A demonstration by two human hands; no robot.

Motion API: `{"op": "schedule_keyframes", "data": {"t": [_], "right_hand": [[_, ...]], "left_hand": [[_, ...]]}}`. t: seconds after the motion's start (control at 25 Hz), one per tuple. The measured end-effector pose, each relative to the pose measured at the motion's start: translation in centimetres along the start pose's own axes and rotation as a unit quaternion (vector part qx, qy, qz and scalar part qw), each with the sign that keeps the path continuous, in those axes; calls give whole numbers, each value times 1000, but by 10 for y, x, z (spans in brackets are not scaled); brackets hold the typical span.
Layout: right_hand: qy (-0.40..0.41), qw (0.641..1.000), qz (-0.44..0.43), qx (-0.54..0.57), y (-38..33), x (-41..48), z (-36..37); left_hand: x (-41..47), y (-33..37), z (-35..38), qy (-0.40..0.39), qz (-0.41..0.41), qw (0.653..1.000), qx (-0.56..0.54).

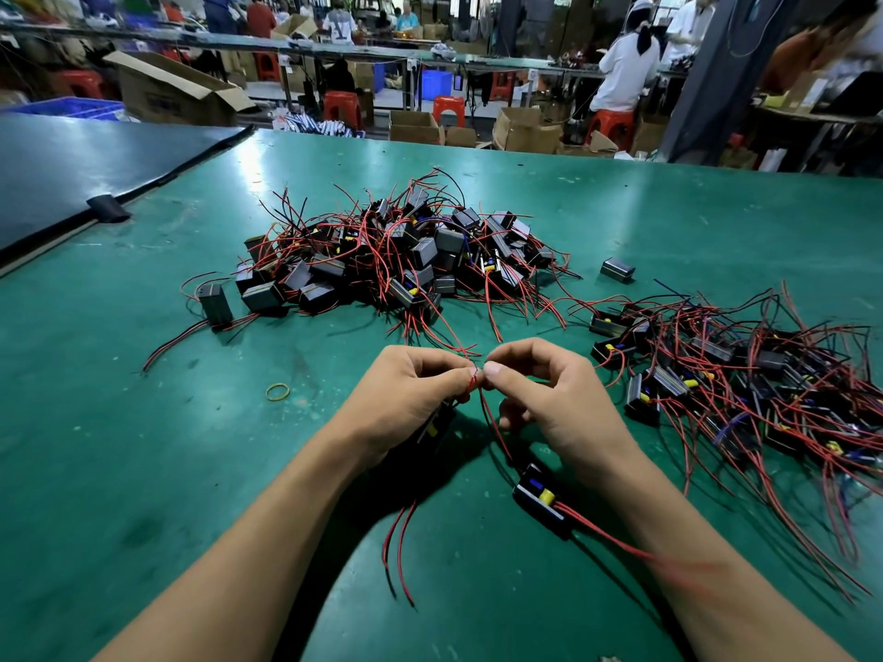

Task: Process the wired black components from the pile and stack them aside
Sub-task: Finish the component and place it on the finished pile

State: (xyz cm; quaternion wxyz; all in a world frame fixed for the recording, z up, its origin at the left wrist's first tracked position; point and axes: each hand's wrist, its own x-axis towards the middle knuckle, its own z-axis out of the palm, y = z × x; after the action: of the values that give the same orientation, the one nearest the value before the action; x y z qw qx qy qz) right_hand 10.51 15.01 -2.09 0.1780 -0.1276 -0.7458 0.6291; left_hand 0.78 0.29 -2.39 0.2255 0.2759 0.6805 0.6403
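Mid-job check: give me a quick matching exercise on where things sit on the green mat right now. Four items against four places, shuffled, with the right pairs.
Things
1. rubber band
2. lone component
3. upright component
4. near component

Places
A. at the left edge of the big pile
B. by the wrist of the right hand, which pinches a red wire
C. flat on the mat, left of the left hand
D. by itself, right of the big pile, beyond the right-hand heap

Pairs: 1-C, 2-D, 3-A, 4-B
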Motion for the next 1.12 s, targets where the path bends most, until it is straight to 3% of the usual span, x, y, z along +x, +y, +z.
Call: {"op": "schedule_keyframes", "data": {"t": [0.24,0.4,0.96,1.12], "right_hand": [[26,974,-142,-177,4,-1,-5],[-11,939,-229,-256,4,1,-13],[-84,959,-190,-193,7,6,-18],[-81,944,-209,-242,9,8,-21]], "left_hand": [[-2,-2,-3,-21,11,999,42],[-1,-3,-3,-30,10,998,45],[-2,-4,-10,-83,-17,995,53],[0,-6,-11,-82,-16,995,57]]}}
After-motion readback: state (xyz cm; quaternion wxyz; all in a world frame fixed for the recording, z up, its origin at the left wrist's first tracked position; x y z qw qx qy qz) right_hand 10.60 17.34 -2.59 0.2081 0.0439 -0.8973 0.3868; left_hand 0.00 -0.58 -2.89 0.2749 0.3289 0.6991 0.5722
